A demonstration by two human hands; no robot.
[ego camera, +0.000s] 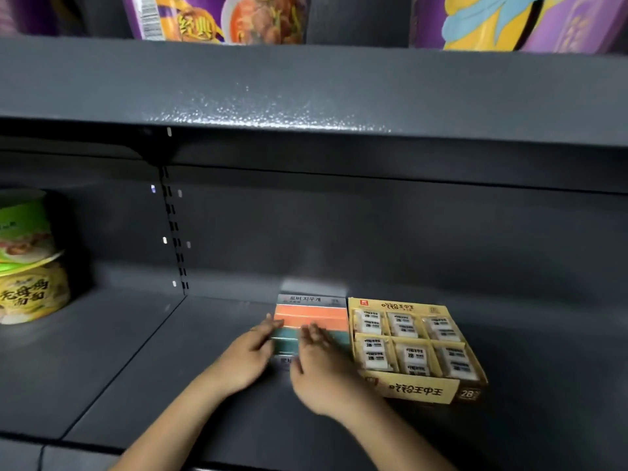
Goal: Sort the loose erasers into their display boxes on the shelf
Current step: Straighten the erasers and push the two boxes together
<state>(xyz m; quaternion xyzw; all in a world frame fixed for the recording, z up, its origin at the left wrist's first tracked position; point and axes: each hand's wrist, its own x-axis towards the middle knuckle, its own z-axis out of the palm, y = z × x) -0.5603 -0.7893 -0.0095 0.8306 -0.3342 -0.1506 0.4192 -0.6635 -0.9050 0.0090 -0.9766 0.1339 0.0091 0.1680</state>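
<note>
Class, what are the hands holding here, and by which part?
Nothing is gripped: both the left hand and right hand lie flat on the grey box.

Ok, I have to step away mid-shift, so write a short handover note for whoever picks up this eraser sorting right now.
Left hand: fingers straight, at the left edge of the grey display box; holds nothing.
Right hand: fingers straight, over the front of the same box; holds nothing that I can see.
Things: the grey box, with orange and teal erasers in rows, sits on the shelf flush against the yellow display box, whose six compartments all hold wrapped white erasers.
Done: both boxes look filled; no loose erasers in view.
Left: probably just square up the grey box; check outside this view for strays.
</note>
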